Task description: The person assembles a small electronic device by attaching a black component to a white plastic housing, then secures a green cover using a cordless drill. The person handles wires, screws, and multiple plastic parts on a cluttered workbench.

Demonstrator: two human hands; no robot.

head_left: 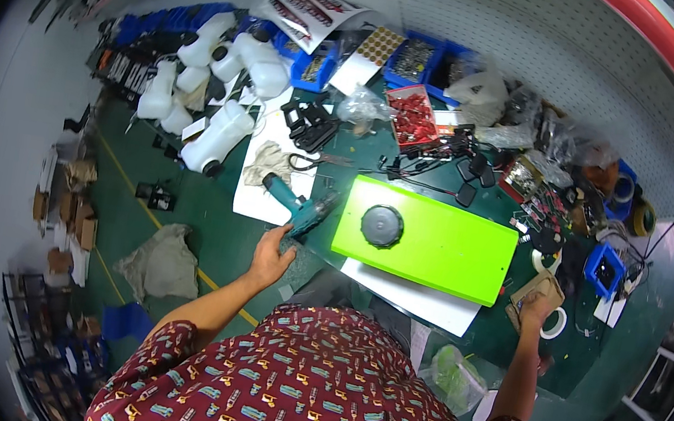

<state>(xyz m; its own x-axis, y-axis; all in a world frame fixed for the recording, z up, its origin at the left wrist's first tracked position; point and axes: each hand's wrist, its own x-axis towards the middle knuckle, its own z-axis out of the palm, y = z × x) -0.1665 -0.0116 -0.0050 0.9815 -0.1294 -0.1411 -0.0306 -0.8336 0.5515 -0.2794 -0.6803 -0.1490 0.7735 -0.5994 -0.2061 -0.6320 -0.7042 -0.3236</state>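
Note:
A bright green panel box (434,254) with a round black cap (382,226) lies on the green table in front of me. At its left is a teal cordless drill (307,211), lying on its side. My left hand (269,261) is at the drill's near end, thumb apart and a fingertip at the tool, not wrapped round it. Over at the right, my right hand (533,309) reaches into or onto a small brown cardboard box (551,291); its fingertips are hidden there. A roll of white tape (554,324) lies beside that hand.
White plastic tanks (223,134) crowd the far left. Scissors (318,159) and a cloth (270,165) lie behind the drill. A red parts tray (412,116), blue bins (414,58) and black cables (424,171) fill the back. White paper (419,301) sticks out under the green box.

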